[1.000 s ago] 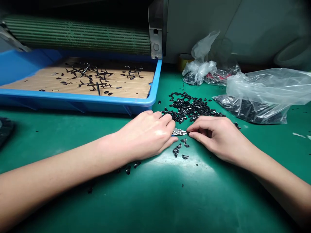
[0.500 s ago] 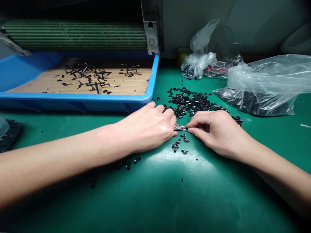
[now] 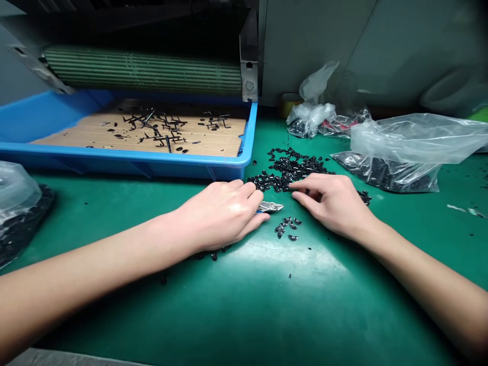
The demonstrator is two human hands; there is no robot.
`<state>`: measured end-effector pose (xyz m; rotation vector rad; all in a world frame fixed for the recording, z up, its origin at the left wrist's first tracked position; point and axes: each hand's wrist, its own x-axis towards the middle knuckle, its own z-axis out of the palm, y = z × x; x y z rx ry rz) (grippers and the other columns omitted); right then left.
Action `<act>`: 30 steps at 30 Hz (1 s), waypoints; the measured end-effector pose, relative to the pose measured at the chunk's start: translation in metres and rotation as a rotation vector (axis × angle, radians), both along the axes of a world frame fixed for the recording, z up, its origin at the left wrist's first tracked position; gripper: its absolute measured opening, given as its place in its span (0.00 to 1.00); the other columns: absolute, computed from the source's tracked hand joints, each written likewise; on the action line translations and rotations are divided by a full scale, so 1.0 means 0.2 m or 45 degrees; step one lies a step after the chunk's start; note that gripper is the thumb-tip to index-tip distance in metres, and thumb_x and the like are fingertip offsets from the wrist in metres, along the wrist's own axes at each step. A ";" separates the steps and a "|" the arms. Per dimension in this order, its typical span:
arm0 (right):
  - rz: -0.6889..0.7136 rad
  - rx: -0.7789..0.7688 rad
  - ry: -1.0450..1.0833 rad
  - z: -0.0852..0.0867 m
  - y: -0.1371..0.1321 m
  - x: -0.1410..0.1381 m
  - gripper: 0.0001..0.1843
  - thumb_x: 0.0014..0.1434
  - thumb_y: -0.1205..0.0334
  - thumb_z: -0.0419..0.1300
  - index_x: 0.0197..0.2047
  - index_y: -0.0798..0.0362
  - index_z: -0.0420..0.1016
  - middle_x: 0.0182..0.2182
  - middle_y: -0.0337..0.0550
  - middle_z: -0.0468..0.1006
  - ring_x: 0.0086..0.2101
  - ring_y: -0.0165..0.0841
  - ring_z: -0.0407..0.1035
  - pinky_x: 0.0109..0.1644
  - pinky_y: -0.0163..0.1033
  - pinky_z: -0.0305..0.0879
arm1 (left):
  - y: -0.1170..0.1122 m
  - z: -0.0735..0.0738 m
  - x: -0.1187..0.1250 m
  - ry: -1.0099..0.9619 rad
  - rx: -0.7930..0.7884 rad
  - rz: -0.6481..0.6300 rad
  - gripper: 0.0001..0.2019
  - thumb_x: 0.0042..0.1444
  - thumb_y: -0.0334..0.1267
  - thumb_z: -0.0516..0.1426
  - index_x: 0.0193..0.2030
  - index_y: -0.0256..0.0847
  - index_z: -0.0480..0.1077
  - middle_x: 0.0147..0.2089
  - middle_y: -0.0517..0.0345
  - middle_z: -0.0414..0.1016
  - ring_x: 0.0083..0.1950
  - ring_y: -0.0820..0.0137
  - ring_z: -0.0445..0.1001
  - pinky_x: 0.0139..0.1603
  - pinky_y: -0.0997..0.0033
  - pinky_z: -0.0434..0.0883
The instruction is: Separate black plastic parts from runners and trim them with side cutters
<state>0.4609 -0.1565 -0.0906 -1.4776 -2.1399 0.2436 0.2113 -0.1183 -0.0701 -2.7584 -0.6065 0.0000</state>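
My left hand [image 3: 229,211] is wrapped round small metal nippers [image 3: 271,206], whose pointed jaws poke out to the right past my thumb and look closed. A bit of blue handle shows below the jaws; the rest is hidden in my palm. At the near edge of a heap of small glossy black plastic pieces [image 3: 301,166] is my right hand [image 3: 333,201], its thumb and index finger apart. I see nothing between them. Below the nippers' tip lie several half-round black pieces [image 3: 293,238] in a loose group on the green mat [image 3: 274,315].
A blue tray [image 3: 229,161] lined with cardboard holds black sprue scraps [image 3: 168,134] at the back left. Over it hangs a green ribbed roller [image 3: 145,71]. Clear bags of black parts stand at the right [image 3: 396,170] and left [image 3: 23,218]. A knotted bag [image 3: 312,114] lies behind.
My right hand has left the nippers' tip and moved to the heap, its fingers parting. The nippers stay in my left hand. The view has shifted, and the loose group of half-round pieces looks fuller.
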 end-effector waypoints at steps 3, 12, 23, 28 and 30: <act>0.043 0.130 -0.103 -0.05 0.03 -0.02 0.12 0.65 0.66 0.57 0.45 0.53 0.82 0.40 0.46 0.81 0.37 0.36 0.75 0.43 0.41 0.69 | 0.00 -0.01 0.01 -0.027 0.009 0.038 0.20 0.69 0.47 0.44 0.40 0.34 0.70 0.37 0.47 0.72 0.37 0.60 0.72 0.35 0.62 0.67; 0.118 -0.003 -0.196 -0.02 -0.02 0.01 0.08 0.66 0.64 0.57 0.39 0.54 0.77 0.35 0.45 0.78 0.34 0.34 0.71 0.37 0.38 0.65 | 0.02 -0.03 0.08 -0.011 0.026 0.027 0.18 0.69 0.45 0.44 0.42 0.35 0.69 0.38 0.49 0.71 0.38 0.58 0.72 0.37 0.58 0.66; 0.181 -0.064 -0.140 0.01 -0.03 0.03 0.08 0.64 0.70 0.58 0.38 0.54 0.79 0.34 0.43 0.79 0.34 0.33 0.72 0.38 0.37 0.65 | 0.02 -0.02 0.13 -0.010 0.019 0.019 0.18 0.69 0.46 0.44 0.42 0.35 0.69 0.40 0.47 0.72 0.39 0.60 0.72 0.37 0.60 0.62; 0.164 -0.030 -0.122 0.00 -0.03 0.02 0.06 0.63 0.69 0.60 0.36 0.54 0.79 0.33 0.42 0.78 0.33 0.32 0.72 0.37 0.36 0.64 | 0.03 -0.03 0.13 -0.005 0.013 -0.001 0.18 0.70 0.46 0.44 0.42 0.35 0.69 0.40 0.48 0.71 0.38 0.61 0.71 0.36 0.61 0.61; 0.162 -0.029 -0.106 0.00 -0.03 0.02 0.06 0.63 0.70 0.60 0.36 0.54 0.79 0.33 0.41 0.79 0.34 0.32 0.72 0.38 0.36 0.64 | 0.03 -0.03 0.14 0.013 0.031 -0.018 0.19 0.70 0.46 0.44 0.42 0.35 0.69 0.39 0.48 0.71 0.38 0.61 0.71 0.36 0.60 0.61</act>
